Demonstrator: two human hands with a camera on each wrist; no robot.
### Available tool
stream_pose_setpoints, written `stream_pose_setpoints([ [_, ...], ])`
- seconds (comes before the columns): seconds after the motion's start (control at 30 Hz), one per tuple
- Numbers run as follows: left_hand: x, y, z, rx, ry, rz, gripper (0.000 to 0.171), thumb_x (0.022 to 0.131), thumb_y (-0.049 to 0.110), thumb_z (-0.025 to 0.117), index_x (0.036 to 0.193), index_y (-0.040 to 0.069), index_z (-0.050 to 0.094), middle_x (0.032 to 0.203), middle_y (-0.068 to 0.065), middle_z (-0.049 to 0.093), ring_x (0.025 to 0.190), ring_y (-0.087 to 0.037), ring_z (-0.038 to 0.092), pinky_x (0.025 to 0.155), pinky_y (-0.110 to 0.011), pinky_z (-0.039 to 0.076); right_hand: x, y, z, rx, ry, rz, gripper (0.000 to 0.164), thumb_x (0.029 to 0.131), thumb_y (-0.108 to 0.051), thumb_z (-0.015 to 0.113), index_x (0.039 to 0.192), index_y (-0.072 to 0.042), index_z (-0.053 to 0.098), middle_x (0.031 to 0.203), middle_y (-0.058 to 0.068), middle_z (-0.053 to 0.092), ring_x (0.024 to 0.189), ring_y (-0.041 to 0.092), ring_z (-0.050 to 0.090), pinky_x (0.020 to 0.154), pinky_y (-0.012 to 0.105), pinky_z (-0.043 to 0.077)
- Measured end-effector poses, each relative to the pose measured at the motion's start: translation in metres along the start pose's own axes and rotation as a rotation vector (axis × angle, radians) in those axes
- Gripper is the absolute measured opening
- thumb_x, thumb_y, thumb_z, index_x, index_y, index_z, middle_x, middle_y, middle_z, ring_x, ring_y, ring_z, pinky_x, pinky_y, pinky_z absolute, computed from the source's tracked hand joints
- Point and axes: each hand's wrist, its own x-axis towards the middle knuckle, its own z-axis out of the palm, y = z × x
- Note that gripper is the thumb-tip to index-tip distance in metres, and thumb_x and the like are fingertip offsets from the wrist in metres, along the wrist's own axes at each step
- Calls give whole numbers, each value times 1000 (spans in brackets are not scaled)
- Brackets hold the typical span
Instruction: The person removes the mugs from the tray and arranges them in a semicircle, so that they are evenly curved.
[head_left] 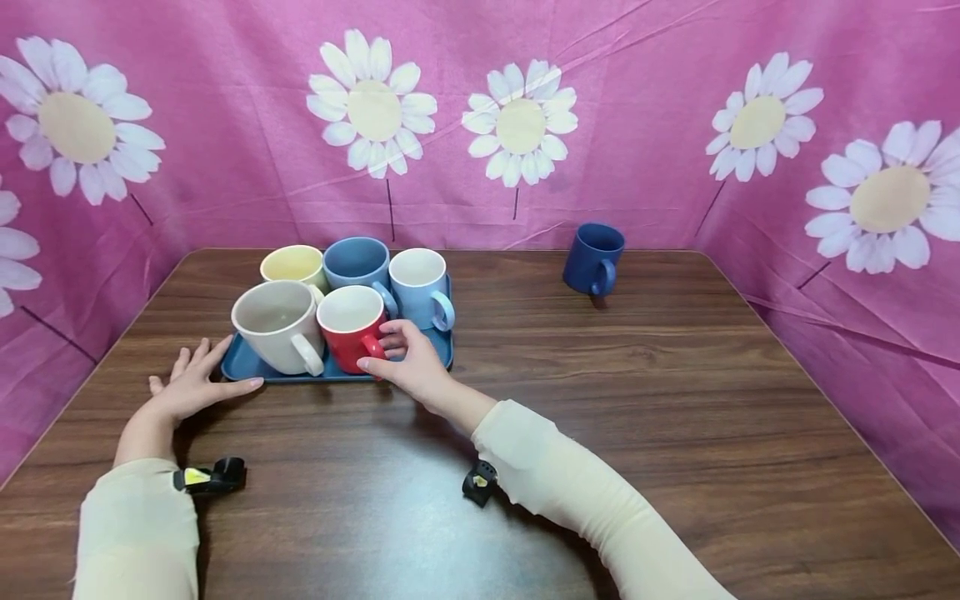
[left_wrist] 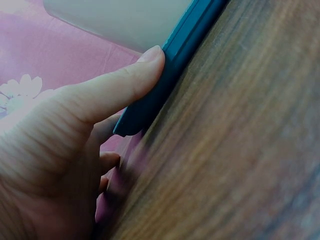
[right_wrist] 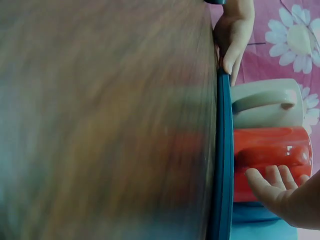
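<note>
My right hand is at the red mug, its fingers loosely extended with the fingertips right by the handle. The mug stands upright on a blue tray. In the right wrist view, thumb and fingers do not wrap round the red handle. At the tray's front left corner, my left hand spreads its fingers. Its thumb lies along the tray's rim in the left wrist view. Next to the red mug stands a large off-white mug, its handle facing the front right.
Behind on the tray are a pale yellow mug, a blue mug and a light blue mug. A dark blue mug stands alone toward the table's back right. A pink flowered cloth hangs around the wooden table.
</note>
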Motion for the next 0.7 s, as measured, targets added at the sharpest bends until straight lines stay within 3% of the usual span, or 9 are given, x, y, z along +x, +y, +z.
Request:
stream_pose_setpoints([
  [0.23, -1, 1, -1, 1, -3, -4, 96, 77, 50, 56, 138, 10, -5, 134, -31, -15, 116, -44, -26, 71, -70, -16, -2, 0, 10, 0, 34, 80, 43, 72, -14, 70, 107, -9, 46, 96, -1, 51, 86, 14, 50, 69, 24, 46],
  [0.47, -1, 1, -1, 1, 6, -4, 96, 76, 50, 57, 138, 10, -4, 134, -31, -15, 116, -44, -26, 71, -71, -16, 0, -1, 17, 98, 57, 178, 35, 74, -11, 68, 101, -7, 47, 86, 3, 53, 75, 15, 51, 61, 31, 49],
  [0.7, -1, 2, -1, 5, 8, -7, 96, 76, 51, 56, 138, 10, -4, 134, -31, -14, 117, -44, -25, 71, -71, -16, 3, -2, 19, 162, 52, 230, 26, 79, -15, 64, 97, -3, 49, 84, 6, 56, 77, 21, 57, 69, 35, 49],
])
